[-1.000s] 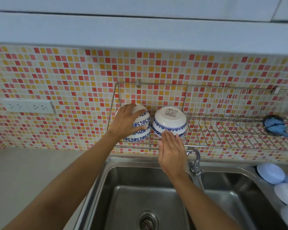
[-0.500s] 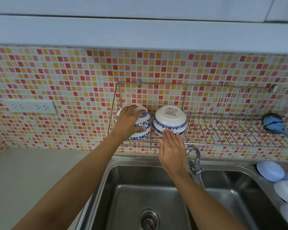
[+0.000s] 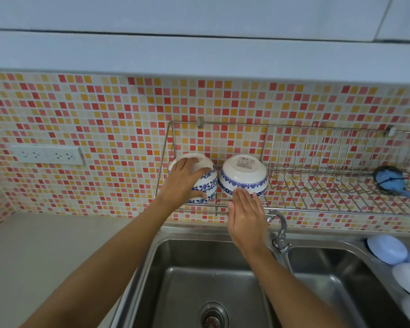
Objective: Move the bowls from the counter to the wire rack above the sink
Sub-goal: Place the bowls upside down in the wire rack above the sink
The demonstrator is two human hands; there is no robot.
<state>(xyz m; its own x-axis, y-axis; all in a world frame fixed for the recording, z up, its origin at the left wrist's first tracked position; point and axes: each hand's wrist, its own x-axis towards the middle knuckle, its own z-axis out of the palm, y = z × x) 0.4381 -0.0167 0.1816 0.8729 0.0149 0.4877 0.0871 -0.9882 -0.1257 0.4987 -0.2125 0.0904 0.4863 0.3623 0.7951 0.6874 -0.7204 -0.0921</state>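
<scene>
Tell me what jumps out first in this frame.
Two upside-down blue-and-white bowls sit at the left end of the wire rack. The left hand grips the left bowl; the right hand touches the right bowl with flat fingers. Behind is the red-orange mosaic wall.

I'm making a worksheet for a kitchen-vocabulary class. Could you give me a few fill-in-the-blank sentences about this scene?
1. Both blue-and-white bowls sit ____ on the wire rack.
2. The left hand covers the left bowl stack, while the right hand has its ____ against the right bowl.
3. A blue brush lies at the rack's ____ end.
4. Below the rack is a steel ____ with a drain.

Missing words: upside down; fingertips; right; sink
</scene>
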